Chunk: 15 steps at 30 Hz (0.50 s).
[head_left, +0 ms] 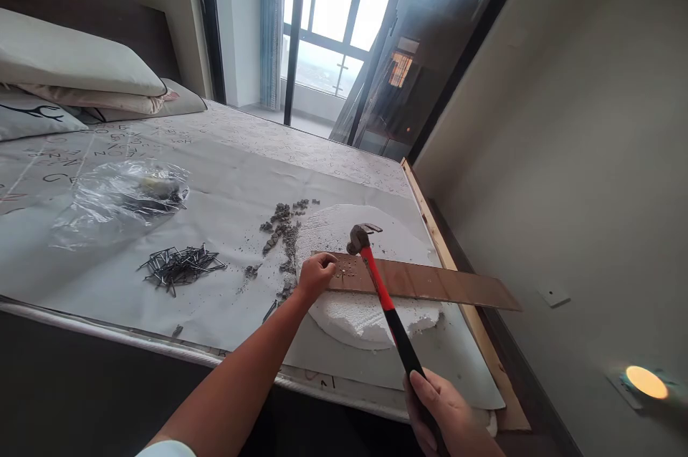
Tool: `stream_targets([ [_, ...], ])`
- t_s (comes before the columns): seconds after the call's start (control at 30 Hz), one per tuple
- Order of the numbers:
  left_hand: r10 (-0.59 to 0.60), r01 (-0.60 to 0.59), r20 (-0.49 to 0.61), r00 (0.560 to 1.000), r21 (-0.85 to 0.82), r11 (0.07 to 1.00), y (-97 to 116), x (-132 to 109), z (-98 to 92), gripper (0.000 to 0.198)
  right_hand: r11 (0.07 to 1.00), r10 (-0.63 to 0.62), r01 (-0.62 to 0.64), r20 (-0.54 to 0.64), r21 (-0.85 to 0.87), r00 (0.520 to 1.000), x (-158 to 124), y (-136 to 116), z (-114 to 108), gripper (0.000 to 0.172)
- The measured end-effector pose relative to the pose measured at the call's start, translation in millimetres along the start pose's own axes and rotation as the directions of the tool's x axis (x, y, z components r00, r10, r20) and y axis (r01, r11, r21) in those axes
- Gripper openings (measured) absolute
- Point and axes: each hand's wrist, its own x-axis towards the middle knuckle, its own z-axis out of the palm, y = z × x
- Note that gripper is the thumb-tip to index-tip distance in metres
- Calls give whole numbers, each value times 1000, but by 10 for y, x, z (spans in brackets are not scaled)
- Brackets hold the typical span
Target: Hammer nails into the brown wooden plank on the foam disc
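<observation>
Head view: right fingers (428,390) clench the hammer (396,321); left fingers (327,263) curl at the board (430,281), hold unclear.

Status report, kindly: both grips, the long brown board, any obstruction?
Left grip at end of long brown board; right grip around red-and-black claw hammer. Board across round white foam slab. Grey crumbly debris beside slab.
</observation>
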Motion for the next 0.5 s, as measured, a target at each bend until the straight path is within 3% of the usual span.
stream_targets([
  [0.13, -192, 195, 36, 981, -225, 955, -41, 17, -56, 19, 999, 29, -29, 4, -22, 1000, 103, 185, 60, 49],
  [0.3, -183, 201, 83, 980, -451, 869, -65, 21, -139, 20, 997, -23, 18, 61, 77, 998, 51, 250, -83, 50],
  [0.4, -160, 120, -15, 987, -591, 798, -110, 54, -299, 25, 984, -12, 2, 58, 180, 998, -38, 259, -241, 51],
  [0.5, -186, 74, -191, 964, -478, 875, -226, 94, -541, 28, 943, 8, -39, 94, 331, 996, -47, 370, -365, 51],
])
